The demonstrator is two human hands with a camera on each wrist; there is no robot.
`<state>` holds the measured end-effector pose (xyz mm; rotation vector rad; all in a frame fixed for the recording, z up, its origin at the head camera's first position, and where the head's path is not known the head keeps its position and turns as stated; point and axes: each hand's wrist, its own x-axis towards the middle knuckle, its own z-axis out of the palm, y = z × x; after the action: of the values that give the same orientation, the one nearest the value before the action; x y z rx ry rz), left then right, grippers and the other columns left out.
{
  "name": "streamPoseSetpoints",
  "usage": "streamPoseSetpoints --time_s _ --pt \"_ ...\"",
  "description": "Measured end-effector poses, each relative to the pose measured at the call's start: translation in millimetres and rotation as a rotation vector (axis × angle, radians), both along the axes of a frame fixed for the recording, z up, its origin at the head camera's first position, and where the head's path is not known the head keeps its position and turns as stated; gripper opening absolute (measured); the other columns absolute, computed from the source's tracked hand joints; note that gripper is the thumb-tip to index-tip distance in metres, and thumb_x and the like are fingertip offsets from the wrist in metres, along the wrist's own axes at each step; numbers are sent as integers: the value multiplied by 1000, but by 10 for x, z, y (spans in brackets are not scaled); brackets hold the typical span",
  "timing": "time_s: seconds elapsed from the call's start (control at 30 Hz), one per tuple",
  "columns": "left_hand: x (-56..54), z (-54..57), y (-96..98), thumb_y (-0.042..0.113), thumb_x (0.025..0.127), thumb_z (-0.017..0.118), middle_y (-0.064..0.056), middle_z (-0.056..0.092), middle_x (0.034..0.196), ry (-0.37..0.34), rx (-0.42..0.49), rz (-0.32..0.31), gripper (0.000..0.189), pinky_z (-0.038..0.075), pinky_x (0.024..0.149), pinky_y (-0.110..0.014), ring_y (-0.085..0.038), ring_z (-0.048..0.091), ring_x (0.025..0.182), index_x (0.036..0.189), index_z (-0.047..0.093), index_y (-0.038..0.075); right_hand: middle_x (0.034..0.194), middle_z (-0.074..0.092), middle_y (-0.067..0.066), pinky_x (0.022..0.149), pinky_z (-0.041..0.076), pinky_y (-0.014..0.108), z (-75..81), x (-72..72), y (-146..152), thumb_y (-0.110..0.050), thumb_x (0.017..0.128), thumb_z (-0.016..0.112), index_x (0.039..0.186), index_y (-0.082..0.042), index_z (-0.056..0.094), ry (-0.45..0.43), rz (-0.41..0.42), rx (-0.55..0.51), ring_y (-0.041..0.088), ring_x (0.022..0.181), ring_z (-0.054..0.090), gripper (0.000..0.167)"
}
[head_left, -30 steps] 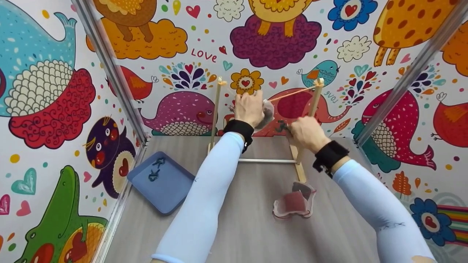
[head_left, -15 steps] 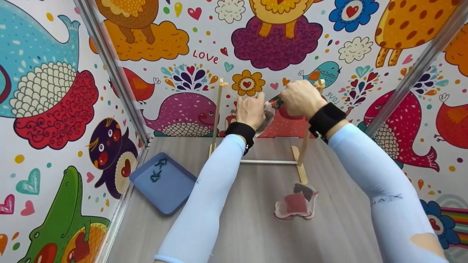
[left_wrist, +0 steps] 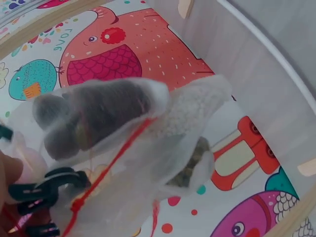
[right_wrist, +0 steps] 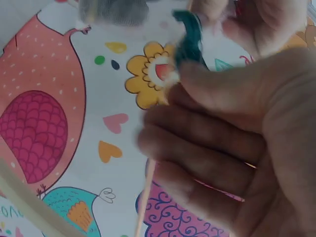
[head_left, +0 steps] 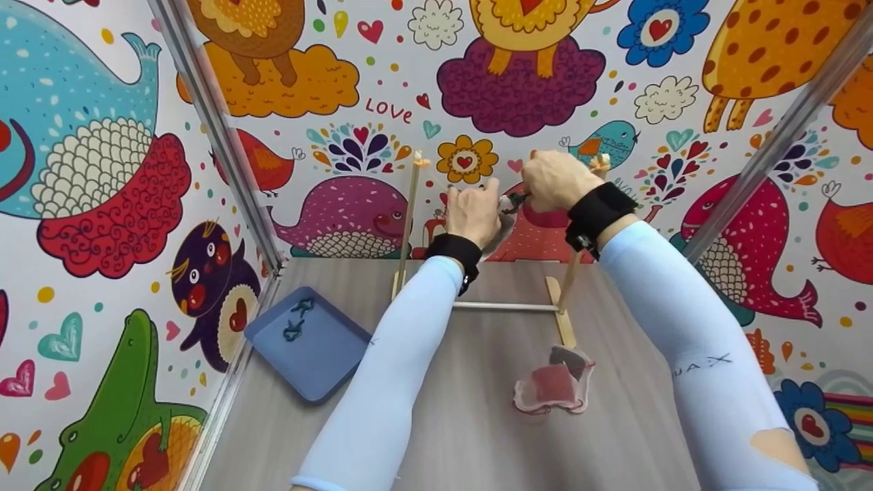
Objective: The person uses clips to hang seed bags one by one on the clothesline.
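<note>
My left hand (head_left: 472, 215) is raised between two wooden posts and holds up sheer drawstring bags (left_wrist: 108, 113) by their top. Dark and pale contents show through the fabric, and red cords hang down. Close on its right, my right hand (head_left: 556, 181) pinches a dark green clip (right_wrist: 190, 42) between thumb and forefinger. In the left wrist view this clip (left_wrist: 44, 190) overlaps the bags' upper end. An orange line (right_wrist: 144, 197) runs past the right hand's fingers. The left fingers mostly hide the bags' top in the head view.
The stand has a left post (head_left: 409, 211), a right post (head_left: 571, 283) and a low metal bar (head_left: 508, 306). A blue tray (head_left: 314, 375) at left holds several dark green clips (head_left: 293, 331). More sheer bags (head_left: 554, 385) lie on the table by the right foot.
My right hand has risen from beside the right post with the clip and moved left up to the left hand. The left hand stays at the bags; the head view shifts slightly.
</note>
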<state>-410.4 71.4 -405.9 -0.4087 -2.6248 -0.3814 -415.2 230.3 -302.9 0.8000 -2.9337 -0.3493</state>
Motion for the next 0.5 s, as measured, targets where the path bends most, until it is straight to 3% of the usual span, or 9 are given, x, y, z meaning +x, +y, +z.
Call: streamPoseSetpoints --time_s 0.07,0.2,0.37,0.5 --pt "-1 -3 -3 26 110 70 -5 84 97 4 -6 6 13 56 102 -46 -29 83 98 119 68 16 66 52 3 68 66 50 -50 3 -51 -2 84 72 73 -8 67 30 20 30 28 66 56 14" --pt "-1 -32 -20 26 111 67 -4 84 101 7 -40 14 12 56 100 -46 -28 82 100 118 68 16 69 58 7 76 70 58 -129 20 -130 -4 87 72 76 -7 67 63 57 87 31 66 62 13" --pt "11 -80 -47 29 114 64 -3 84 102 41 -47 -10 15 56 101 -45 -27 80 101 117 71 16 69 60 7 73 69 53 -207 14 -91 -23 88 87 82 -6 71 97 60 16 28 62 59 24" --pt "29 -132 -89 34 115 62 -4 85 106 112 -57 -50 23 57 107 -46 -27 79 106 113 74 15 66 56 4 62 63 46 -307 15 13 -30 89 89 85 -6 75 110 85 -82 25 59 53 28"
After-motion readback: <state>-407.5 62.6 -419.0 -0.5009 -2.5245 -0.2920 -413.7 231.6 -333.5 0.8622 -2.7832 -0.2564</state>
